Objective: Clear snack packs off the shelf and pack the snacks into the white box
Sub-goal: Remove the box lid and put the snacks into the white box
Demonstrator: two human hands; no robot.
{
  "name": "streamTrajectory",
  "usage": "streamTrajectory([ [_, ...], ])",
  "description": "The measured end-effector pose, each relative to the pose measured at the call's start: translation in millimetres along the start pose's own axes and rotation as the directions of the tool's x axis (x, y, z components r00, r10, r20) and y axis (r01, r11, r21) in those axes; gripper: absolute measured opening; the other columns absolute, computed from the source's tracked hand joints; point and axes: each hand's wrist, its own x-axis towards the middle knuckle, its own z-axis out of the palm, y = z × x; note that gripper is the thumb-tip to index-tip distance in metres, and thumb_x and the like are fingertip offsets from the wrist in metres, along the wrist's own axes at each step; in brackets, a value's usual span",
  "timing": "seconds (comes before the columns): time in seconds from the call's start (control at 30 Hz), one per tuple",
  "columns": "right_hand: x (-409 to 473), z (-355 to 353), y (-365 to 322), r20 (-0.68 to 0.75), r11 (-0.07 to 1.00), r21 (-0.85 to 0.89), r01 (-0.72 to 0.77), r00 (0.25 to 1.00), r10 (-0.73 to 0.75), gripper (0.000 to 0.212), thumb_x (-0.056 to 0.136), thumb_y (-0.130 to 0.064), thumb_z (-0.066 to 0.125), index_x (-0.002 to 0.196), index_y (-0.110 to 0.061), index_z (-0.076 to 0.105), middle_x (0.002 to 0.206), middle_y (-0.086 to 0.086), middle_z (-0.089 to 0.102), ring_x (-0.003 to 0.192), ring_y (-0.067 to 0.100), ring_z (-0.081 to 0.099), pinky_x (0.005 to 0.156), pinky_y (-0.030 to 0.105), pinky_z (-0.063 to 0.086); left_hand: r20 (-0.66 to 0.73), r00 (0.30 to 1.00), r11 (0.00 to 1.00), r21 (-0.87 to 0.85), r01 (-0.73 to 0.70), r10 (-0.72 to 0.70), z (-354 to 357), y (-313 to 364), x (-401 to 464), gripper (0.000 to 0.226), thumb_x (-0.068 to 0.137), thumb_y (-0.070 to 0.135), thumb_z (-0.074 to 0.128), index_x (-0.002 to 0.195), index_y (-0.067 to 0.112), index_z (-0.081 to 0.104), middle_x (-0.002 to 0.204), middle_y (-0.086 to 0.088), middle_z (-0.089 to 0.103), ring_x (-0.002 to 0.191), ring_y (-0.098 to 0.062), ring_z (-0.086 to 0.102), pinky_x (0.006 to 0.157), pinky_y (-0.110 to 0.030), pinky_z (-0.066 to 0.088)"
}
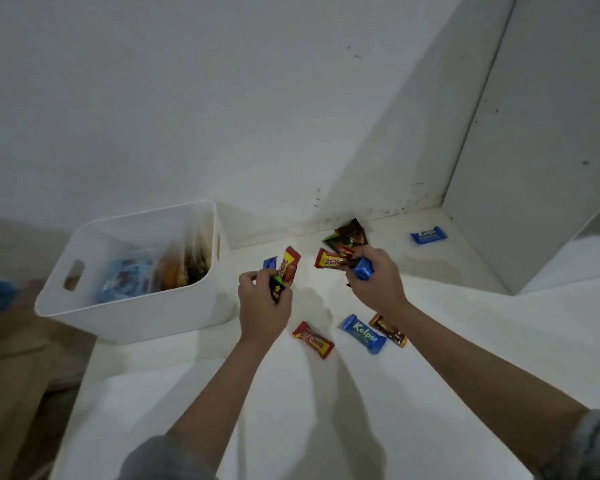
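Both grips full: left hand (264, 303) clutches a red snack pack (290, 265), right hand (374, 282) clutches several snacks (333, 259). Loose packs (362, 334) lie on the white shelf (326, 410) beside the white box (132, 306), half-filled, against scuffed white walls (222, 98).

Box (129, 306) left on shelf (465, 341); loose snack packs (362, 334) right.

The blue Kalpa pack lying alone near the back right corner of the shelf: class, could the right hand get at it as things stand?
Probably yes, but not cleanly. Nothing lies between the right hand and that blue Kalpa pack; bare shelf leaves the way free. However, its grip is already full of snack packs, so adding another looks awkward.
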Motion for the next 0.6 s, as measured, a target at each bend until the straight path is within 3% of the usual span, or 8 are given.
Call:
streamTrajectory([
  [0.1,10,27,-66,-0.004,0.985,0.072,0.160,0.987,-0.160,0.018,0.075,-0.008,0.070,0.088,-0.012,0.058,0.079,0.003,0.057,0.070,0.012,0.048,0.060,0.019,0.039,-0.141,0.989,0.997,-0.076,0.028,-0.038,-55,0,20,0.033,0.084,0.017,0.064,0.114,0.005,0.056,0.114,-0.017,0.044,0.100,-0.030,0.053,0.083,-0.030,0.046],
  [0.2,21,59,-123,0.020,0.961,0.074,0.266,0.963,-0.268,0.018,0.074,-0.011,0.069,0.088,-0.013,0.058,0.079,0.002,0.053,0.067,0.009,0.047,0.059,0.017,0.038,-0.222,0.970,0.995,-0.026,0.097,-0.100,-111,-14,44,0.034,0.085,0.022,0.062,0.115,0.006,0.055,0.114,-0.018,0.045,0.102,-0.031,0.050,0.083,-0.027,0.038],
  [0.3,33,92,-168,0.187,0.931,-0.076,0.357,0.922,-0.339,0.027,0.075,-0.018,0.069,0.100,-0.015,0.060,0.090,0.002,0.050,0.073,0.022,0.053,0.059,0.028,0.043,-0.203,0.959,0.969,0.107,0.224,-0.200,-154,-42,70,0.034,0.087,0.036,0.057,0.112,0.012,0.056,0.114,-0.018,0.047,0.099,-0.033,0.053,0.081,-0.029,0.038],
  [0.43,53,123,-217,0.549,0.697,-0.454,0.555,0.790,-0.271,0.032,0.082,-0.027,0.064,0.112,-0.021,0.055,0.100,0.005,0.045,0.077,0.024,0.052,0.062,0.029,0.040,0.041,0.947,0.911,0.290,0.294,-0.319,-181,-79,107,0.037,0.084,0.056,0.045,0.082,0.021,0.054,0.098,-0.014,0.058,0.087,-0.031,0.058,0.082,-0.037,0.047],
  [0.5,59,138,-234,0.603,0.663,-0.469,0.584,0.760,-0.242,0.026,0.081,-0.021,0.062,0.105,-0.020,0.053,0.093,0.002,0.044,0.076,0.022,0.048,0.060,0.028,0.037,0.191,0.923,0.895,0.369,0.250,-0.336,-182,-91,121,0.037,0.086,0.054,0.043,0.073,0.020,0.049,0.086,-0.010,0.061,0.080,-0.025,0.057,0.077,-0.035,0.047],
  [0.6,69,159,-245,0.637,0.695,-0.449,0.562,0.747,-0.192,0.037,0.076,-0.015,0.064,0.109,-0.018,0.048,0.089,0.003,0.051,0.076,0.020,0.049,0.053,0.024,0.032,0.325,0.852,0.875,0.404,0.267,-0.410,-180,-99,137,0.029,0.090,0.036,0.048,0.070,0.015,0.048,0.086,-0.009,0.056,0.072,-0.020,0.051,0.069,-0.029,0.040],
])
